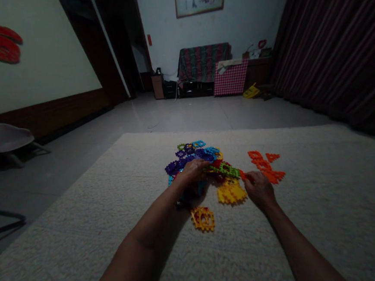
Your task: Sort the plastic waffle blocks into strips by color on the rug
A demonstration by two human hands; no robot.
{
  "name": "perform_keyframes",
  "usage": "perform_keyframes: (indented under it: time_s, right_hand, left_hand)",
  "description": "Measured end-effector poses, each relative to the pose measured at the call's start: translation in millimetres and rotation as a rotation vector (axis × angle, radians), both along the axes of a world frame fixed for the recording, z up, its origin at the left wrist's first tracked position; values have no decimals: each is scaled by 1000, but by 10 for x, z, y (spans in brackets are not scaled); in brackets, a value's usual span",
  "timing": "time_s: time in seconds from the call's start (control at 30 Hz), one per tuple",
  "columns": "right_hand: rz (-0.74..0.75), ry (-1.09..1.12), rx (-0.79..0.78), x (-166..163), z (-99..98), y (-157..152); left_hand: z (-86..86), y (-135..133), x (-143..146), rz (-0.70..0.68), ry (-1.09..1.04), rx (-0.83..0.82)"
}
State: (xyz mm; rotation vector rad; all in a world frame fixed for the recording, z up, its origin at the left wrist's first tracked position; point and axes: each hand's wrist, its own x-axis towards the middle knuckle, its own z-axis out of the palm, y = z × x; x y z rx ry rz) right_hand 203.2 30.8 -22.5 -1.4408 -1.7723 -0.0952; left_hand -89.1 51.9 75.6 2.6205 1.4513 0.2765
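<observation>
My left hand [194,169] reaches over a pile of toothed plastic building pieces, its fingers closed around the left end of a green building piece [227,169]. At that piece's other end, my right hand [259,187] pinches an orange building piece [242,174], which meets the green one. Purple pieces [178,163] and blue pieces [211,150] lie behind and beside my left hand. Just below the green piece rests a stack of yellow pieces [231,193]. A yellow-orange piece [203,219] lies nearer to me. Several loose orange pieces [263,165] are right of my right hand.
A pale textured mat [117,232] lies under everything. On the left stand a light plastic stool [5,137] and a dark metal leg [5,222]. Across the tiled floor [140,116] is a cloth-covered cabinet [204,63]; a dark curtain [336,46] hangs at right.
</observation>
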Motion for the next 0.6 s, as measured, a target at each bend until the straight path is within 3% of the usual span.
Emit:
perform_keyframes:
  time_s: [0.17,0.33,0.5,0.6]
  right_hand:
    - [-13,5,3,-1,4,-1]
    - [-16,13,-4,2,3,-3]
    - [-20,35,-15,-3,6,2]
    - [-16,31,-19,-2,8,0]
  left_hand:
    - [100,395,-86,70,-30,52]
    - [-37,576,-99,132,-89,109]
    - [-86,546,-33,290,-242,194]
    - [-62,348,126,220,-353,297]
